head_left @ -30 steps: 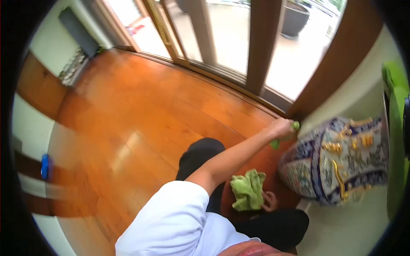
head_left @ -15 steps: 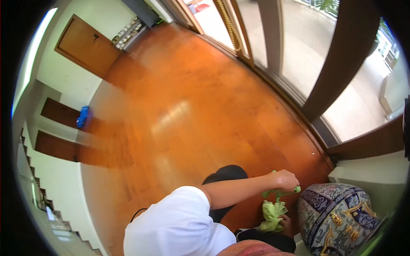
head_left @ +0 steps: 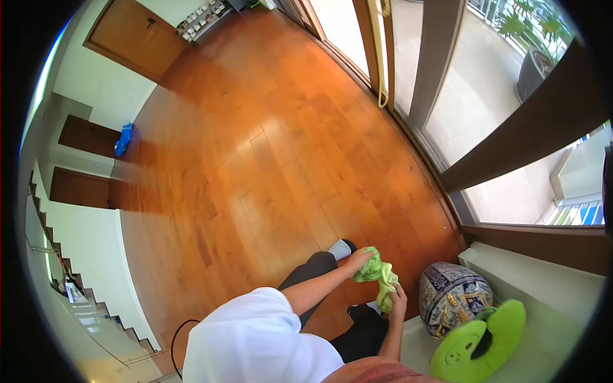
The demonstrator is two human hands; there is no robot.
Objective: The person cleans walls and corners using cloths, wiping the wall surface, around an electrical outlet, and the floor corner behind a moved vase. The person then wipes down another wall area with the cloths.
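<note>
A light green cloth (head_left: 384,279), bunched and twisted, stretches between my two hands low in the head view. My left hand (head_left: 361,259) is closed round its upper, bulkier end, above my dark-trousered leg. My right hand (head_left: 397,297) grips the lower end, with its fingers wrapped against the fabric and partly hidden. To the right of the right hand stands a patterned, rounded stool or jar (head_left: 450,295) with gold ornaments. A bright green U-shaped neck pillow (head_left: 488,341) lies just in front of it, apart from both hands.
Glossy wooden floor (head_left: 274,172) spreads ahead. Framed glass doors (head_left: 440,96) run along the right, with a potted plant (head_left: 536,70) outside. A brown door (head_left: 134,38), a shoe rack (head_left: 203,20) and a blue bag-like object (head_left: 124,140) are along the far and left walls.
My left hand has moved left, away from the patterned stool, with the cloth now stretched between both hands. The view has shifted, bringing the green neck pillow into full sight.
</note>
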